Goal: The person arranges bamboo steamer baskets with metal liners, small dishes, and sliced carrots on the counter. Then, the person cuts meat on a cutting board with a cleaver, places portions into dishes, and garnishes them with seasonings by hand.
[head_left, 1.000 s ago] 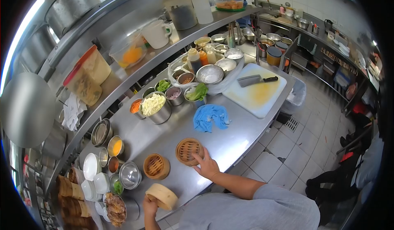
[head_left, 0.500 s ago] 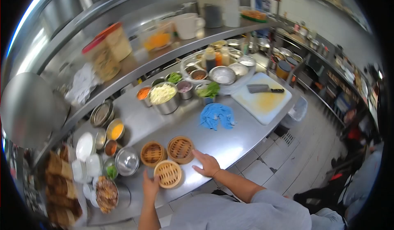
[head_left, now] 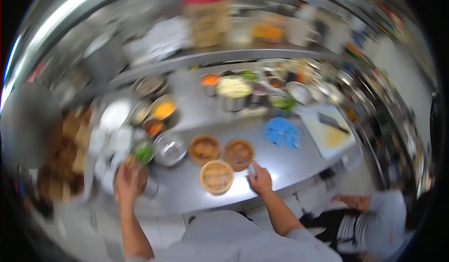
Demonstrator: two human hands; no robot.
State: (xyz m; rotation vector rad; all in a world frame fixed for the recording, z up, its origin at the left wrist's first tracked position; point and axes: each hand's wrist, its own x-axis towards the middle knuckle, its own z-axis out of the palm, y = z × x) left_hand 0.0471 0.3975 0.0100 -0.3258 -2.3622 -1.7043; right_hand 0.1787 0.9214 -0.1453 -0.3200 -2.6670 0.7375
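My left hand (head_left: 126,181) is over the container of brown food (head_left: 141,180) at the counter's left front; blur hides its fingers. My right hand (head_left: 259,178) is closed around a small pale object, too blurred to name, just right of the bamboo steamers. Three round bamboo steamers stand close together: one at the back left (head_left: 204,150), one at the back right (head_left: 238,154) and a paler one in front (head_left: 216,177). A shiny metal bowl (head_left: 170,149) sits to their left, with a bowl of green leaves (head_left: 143,153) beside it.
A blue cloth (head_left: 282,132) lies right of the steamers, near a white cutting board (head_left: 322,143) with a cleaver (head_left: 333,122). Ingredient pots, including one of shredded pale food (head_left: 234,91), line the back under a shelf (head_left: 243,54). A co-worker (head_left: 374,220) stands at the lower right.
The view has swung left. My left hand has moved from the front steamer to the brown food. My right hand has closed, with a pale object now in it.
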